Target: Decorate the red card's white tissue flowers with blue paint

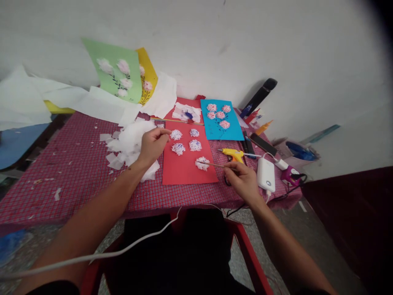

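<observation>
A red paper sheet (184,174) lies on the table with several white tissue-paper flowers on it, most dabbed with blue. My right hand (244,180) grips a thin paintbrush (216,165), its tip on the lower-right tissue flower (202,164). My left hand (154,144) is at the sheet's left edge, fingers pinched beside the upper-left tissue flower (176,135); whether anything is between them is hidden. Behind the sheet, a blue-stained tissue (187,113) holds a dark blue blob of what looks like paint.
White tissue scraps (130,137) pile up at left. A yellow glue gun (233,155), white power bank (265,174) and cables sit at right. A blue flower card (221,131) lies behind; a green flower card (123,69) leans on the wall. A white cord (138,242) crosses my lap.
</observation>
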### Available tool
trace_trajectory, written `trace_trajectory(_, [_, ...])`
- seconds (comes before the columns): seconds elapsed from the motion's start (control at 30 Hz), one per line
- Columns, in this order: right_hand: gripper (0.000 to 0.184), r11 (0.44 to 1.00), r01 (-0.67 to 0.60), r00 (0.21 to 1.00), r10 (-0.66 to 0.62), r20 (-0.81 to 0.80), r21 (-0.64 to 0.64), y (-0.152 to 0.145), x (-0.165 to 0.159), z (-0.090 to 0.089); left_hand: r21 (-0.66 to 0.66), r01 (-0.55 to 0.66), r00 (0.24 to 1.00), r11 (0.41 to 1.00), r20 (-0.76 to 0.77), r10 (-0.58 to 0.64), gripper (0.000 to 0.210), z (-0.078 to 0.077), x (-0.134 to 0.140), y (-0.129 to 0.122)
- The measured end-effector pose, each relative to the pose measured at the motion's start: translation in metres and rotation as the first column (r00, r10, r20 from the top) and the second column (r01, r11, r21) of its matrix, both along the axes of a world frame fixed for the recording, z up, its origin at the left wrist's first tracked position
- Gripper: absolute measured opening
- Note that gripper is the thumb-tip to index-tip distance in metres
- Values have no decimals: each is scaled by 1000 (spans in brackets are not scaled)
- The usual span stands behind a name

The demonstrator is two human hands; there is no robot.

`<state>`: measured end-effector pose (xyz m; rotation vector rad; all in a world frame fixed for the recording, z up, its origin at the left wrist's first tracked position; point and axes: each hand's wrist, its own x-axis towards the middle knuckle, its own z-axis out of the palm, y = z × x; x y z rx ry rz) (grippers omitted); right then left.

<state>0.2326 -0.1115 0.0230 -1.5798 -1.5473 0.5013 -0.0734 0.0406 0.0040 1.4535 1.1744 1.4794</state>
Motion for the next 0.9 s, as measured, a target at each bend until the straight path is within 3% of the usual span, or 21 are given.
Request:
trace_trajectory(0.17, [20,998,-3,994,-3,-110,-57,0,4,-6,-3,-6,1000,1000,-16,6,19,2,1,-1])
trace_trajectory(0.43, [20,999,-11,1000,11,-16,-36,3,2,-7,-16,-2,1000,1000,5,2,19,0,1,-1])
trace_trajectory(0.9, [18,998,-24,1000,23,-20,-50,2,2,-7,-30,3,1000,1000,-6,-3,19,0,0,0])
